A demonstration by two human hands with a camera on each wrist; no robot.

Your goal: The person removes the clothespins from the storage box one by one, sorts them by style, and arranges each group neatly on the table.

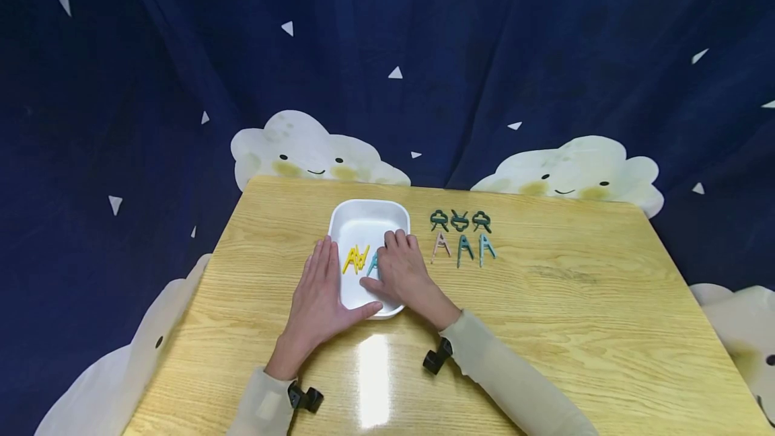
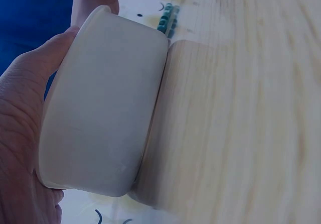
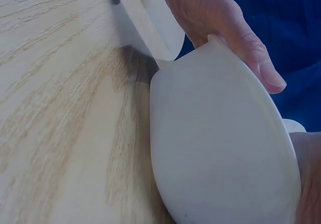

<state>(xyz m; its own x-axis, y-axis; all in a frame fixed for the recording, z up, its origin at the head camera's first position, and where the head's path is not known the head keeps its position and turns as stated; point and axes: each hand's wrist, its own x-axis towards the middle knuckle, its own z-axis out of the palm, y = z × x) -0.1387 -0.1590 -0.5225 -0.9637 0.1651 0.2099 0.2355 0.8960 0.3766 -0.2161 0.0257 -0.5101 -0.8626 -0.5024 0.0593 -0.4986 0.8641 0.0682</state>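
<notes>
A white tray stands on the wooden table. My left hand lies along its left side, fingers straight at the rim and thumb stretched over the near edge. In the left wrist view, the tray's outer wall fills the middle. My right hand reaches into the tray's right half, fingers bent downward. Beneath it a light blue clothespin shows in part; I cannot tell if the fingers pinch it. Yellow clothespins lie to its left in the tray. The tray wall hides the right fingertips in the right wrist view.
Right of the tray, three dark green clips form a row. Below them lie a pink clothespin, a teal clothespin and a light blue one. A dark blue curtain with clouds hangs behind the table.
</notes>
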